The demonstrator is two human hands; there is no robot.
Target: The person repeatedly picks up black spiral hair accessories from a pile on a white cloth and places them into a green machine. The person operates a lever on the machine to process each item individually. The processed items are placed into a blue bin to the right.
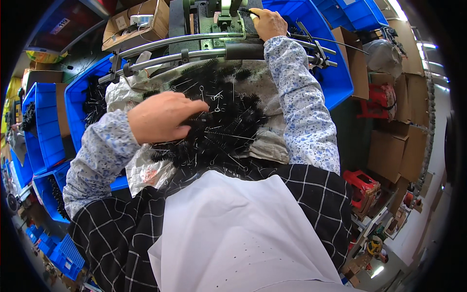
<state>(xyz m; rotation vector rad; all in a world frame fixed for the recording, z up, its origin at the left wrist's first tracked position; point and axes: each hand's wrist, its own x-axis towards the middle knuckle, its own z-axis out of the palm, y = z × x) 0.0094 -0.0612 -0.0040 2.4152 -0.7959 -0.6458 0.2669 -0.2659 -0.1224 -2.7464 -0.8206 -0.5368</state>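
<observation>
A heap of black twisted-wire brushes, several with small wire loops at their ends, lies on a pale crumpled sack in front of me. My left hand hovers over the heap's left side, thumb and forefinger apart, with nothing visible between them. My right hand is closed at the metal machine at the far side. A black bristle brush sticks out leftward from its fingers, close to the machine's head. Something yellow covers one fingertip there.
Two horizontal metal rods run between me and the machine. Blue bins stand on both sides, the left bin holding more black brushes. A cardboard box with a small white device sits at the far left. Red stools and cartons are at right.
</observation>
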